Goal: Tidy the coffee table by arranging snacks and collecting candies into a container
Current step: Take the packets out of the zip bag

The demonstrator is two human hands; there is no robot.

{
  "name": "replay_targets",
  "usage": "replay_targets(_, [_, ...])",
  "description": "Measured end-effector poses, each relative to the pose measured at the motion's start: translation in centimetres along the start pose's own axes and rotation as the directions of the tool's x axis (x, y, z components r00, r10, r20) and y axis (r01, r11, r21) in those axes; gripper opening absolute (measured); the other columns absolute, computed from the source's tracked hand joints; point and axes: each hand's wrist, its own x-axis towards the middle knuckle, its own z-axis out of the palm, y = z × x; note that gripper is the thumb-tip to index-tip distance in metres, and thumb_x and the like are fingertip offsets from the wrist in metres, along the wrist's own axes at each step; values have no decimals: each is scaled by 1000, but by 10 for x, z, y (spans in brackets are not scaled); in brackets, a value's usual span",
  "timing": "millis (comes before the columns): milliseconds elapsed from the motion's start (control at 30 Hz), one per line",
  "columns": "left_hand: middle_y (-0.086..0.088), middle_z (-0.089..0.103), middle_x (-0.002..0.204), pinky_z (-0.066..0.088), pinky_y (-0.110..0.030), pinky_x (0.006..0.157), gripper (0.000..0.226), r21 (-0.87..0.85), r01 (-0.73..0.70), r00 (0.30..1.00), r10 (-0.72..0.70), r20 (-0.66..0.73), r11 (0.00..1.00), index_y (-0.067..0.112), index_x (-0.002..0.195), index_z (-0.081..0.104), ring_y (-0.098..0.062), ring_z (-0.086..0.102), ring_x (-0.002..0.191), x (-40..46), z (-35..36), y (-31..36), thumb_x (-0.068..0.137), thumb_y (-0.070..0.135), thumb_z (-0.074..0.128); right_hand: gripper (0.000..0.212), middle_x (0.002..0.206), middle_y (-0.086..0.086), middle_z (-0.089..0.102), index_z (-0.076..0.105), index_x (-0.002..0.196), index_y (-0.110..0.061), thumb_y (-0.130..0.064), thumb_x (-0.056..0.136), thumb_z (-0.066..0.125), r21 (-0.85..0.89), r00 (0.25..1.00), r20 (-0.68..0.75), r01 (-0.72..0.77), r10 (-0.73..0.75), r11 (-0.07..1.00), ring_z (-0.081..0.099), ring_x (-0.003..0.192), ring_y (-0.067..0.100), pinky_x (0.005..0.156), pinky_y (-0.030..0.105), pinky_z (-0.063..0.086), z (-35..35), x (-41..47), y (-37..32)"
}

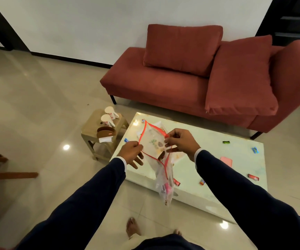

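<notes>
Holding the clear bag (154, 143) open above the coffee table (208, 141), the left hand (132, 154) and right hand (180, 142) each pinch its red rim between fingertips; next, loose candies (225, 142) beyond the right fingers need dropping in

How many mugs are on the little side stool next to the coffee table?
2. Both mugs lie tipped on their sides on the stool: one at the far edge, the other just in front of it, beside a brown holder. None looks hidden.
</notes>
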Motion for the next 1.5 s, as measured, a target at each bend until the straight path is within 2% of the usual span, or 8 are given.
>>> replay_targets(300, [-3, 78, 75, 58, -37, 60, 26, 12, -111, 978, 111, -174, 994, 14, 98, 66, -26, 77, 65, 3, -42, 19, 96, 35, 50, 17, 105, 18, 67, 66, 95, -2, 11, 83, 64, -445, 933, -328, -17, -146, 895, 69, 85, 32, 71, 45, 63, -74, 23, 19])
replay_targets(500, [-9, 79, 80, 55, -34, 56, 21, -154, -253, 955, 221, -197, 955, 10, 85, 59, -30, 78, 71, -6, -23, 53, 86, 28, 47, 27, 102, -1, 58, 67, 99, -17, 3, 82, 63, -719, 737, 11, 476, -675, 507, 50, 94, 16, 80, 22, 41, -8, 4, -7])
replay_targets(633, [-8, 79, 80, 54, -31, 53, 20, -189, -331, 930, 287, -229, 924, 12, 81, 61, -30, 78, 74, -15, -19, 72, 92, 23, 48, 43, 112, -8, 65, 62, 126, -24, -52, 94, 60, -613, 880, 328, 475, -343, 631, 63, 94, 13, 82, 25, 52, 27, 1, -30])
replay_targets(733, [-8, 80, 88, 56, -31, 55, 27, -257, -365, 922, 309, -231, 895, 14, 81, 62, -32, 78, 80, -17, -30, 77, 99, 25, 46, 23, 109, 1, 73, 67, 119, -21, -19, 98, 57, -727, 910, 330, 415, -251, 547, 72, 91, 22, 77, 33, 60, 28, 14, -42])
replay_targets(1000, [-8, 60, 137, 50, -52, 93, 52, -464, 12, 993, -64, -96, 886, 23, 127, 58, -31, 61, 114, -2, -33, -15, 99, 63, 42, 30, 100, 20, 75, 68, 112, 2, 7, 99, 42, -254, 923, 308, 313, -231, 915, 75, 77, 29, 67, 35, 59, 25, 35, -117])
replay_targets(1167, [-14, 53, 134, 38, -64, 108, 79, -640, 219, 960, -281, 4, 736, 17, 131, 51, -38, 53, 118, 4, -11, -46, 87, 81, 42, 26, 97, 21, 75, 59, 121, 16, 9, 100, 45, 211, 764, 513, 329, -390, 921, 74, 94, 28, 84, 28, 58, 18, 26, -153])
replay_targets(1300, [-20, 52, 141, 41, -66, 103, 98, -772, 166, 977, -209, 44, 614, 17, 142, 48, -47, 50, 131, 5, 2, -35, 80, 91, 33, 25, 102, 14, 77, 68, 118, 0, -4, 96, 56, 450, 645, 580, 257, -498, 855, 73, 103, 26, 106, 45, 42, 8, 12, -178])
replay_targets(1500, [-11, 65, 138, 48, -58, 105, 77, -925, -215, 974, 133, -181, 314, 28, 143, 56, -34, 64, 124, 12, 1, -3, 90, 80, 38, 35, 114, 26, 69, 72, 115, -6, -22, 89, 56, 509, 654, 623, 77, -429, 857, 71, 109, 33, 96, 45, 53, -25, 5, -191])
